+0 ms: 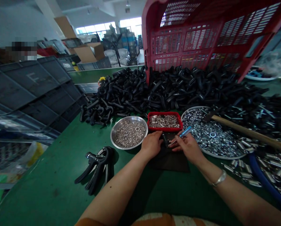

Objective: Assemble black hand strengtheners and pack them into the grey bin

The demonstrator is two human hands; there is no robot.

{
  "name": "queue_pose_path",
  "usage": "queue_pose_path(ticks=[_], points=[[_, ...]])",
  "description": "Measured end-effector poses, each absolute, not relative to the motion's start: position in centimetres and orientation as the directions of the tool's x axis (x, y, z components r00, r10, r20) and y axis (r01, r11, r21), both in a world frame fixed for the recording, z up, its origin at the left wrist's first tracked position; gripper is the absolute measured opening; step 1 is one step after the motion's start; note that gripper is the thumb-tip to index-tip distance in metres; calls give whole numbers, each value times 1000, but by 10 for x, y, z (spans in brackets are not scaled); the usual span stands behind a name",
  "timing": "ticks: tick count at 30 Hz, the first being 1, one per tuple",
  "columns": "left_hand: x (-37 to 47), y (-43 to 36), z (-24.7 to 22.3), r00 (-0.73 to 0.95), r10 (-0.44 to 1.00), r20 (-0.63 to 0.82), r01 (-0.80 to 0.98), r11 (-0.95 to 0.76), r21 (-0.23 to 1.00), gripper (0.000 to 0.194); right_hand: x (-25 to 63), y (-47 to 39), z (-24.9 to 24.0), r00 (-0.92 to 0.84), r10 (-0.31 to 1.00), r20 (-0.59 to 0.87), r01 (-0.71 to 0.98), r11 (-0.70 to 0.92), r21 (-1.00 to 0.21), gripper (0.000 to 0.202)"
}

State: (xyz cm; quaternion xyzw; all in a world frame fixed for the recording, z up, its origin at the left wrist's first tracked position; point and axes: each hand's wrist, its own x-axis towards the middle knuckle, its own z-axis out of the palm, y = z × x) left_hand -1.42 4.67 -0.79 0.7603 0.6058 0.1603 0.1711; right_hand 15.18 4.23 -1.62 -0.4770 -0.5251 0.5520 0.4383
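My left hand (152,145) is closed at a small dark piece with shiny metal (165,140), mostly hidden by the fingers. From the other side my right hand (188,148) holds a screwdriver (185,131) with a blue handle, its thin shaft slanting down toward that piece. Both hands work over a dark mat (170,161). Just beyond them stands a red tray (164,128) of small metal pins. A steel bowl (112,138) of tiny metal parts is beside my left hand. Near my right hand lies a round tray (216,156) heaped with small shiny metal parts.
Assembled black hand grips (99,169) lie at left on the green table (55,185). Black handles (178,88) are piled behind, under a tipped red crate (168,44). A hammer (244,131) crosses the round tray; springs (244,172) lie at right. Grey crates (32,84) stand left.
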Motion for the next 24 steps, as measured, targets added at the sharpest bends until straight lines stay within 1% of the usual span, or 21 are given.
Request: queue_pose_path(ticks=[1,4,6,8,9,10,11,12,13,14,16,18,19,21,24], points=[[-14,46,-8,220,975,36,868,-212,449,42,156,43,-17,-111,993,-28,56,-22,-998,37],[-10,43,-6,211,976,48,875,-210,435,41,166,54,-13,-52,993,106,273,116,-955,36],[-11,41,-2,214,972,97,872,-235,429,40,168,69,-5,-16,979,204,380,195,-904,34],[-19,42,7,185,969,165,882,-238,407,34,165,90,6,39,958,285,477,233,-848,35],[-25,44,11,141,973,181,902,-202,382,32,162,102,11,33,953,300,576,227,-786,36],[-34,46,16,77,982,170,928,-133,348,30,158,115,15,0,957,291,694,210,-689,37],[-43,50,21,-7,991,131,954,-33,299,28,154,127,19,-48,965,259,804,191,-563,37],[-53,54,24,-74,996,52,969,60,240,28,151,138,22,-93,972,215,883,181,-434,35],[-62,58,26,-127,991,-43,974,133,181,27,147,147,24,-130,977,166,927,179,-329,32],[-71,61,27,-149,981,-128,976,166,140,25,144,154,26,-155,980,123,947,183,-264,29],[-82,67,24,-149,963,-223,976,179,122,22,137,159,29,-174,982,79,958,187,-217,26],[-87,69,18,-145,964,-224,973,180,146,20,126,154,33,-207,976,62,962,214,-170,30],[-88,69,16,-154,965,-211,970,189,156,20,118,149,35,-246,967,61,955,253,-155,32],[-89,69,13,-186,964,-191,963,217,158,22,97,135,38,-382,923,46,911,385,-147,32],[-93,67,14,-234,957,-173,954,260,148,25,54,117,37,-580,814,-15,806,571,-154,23]])
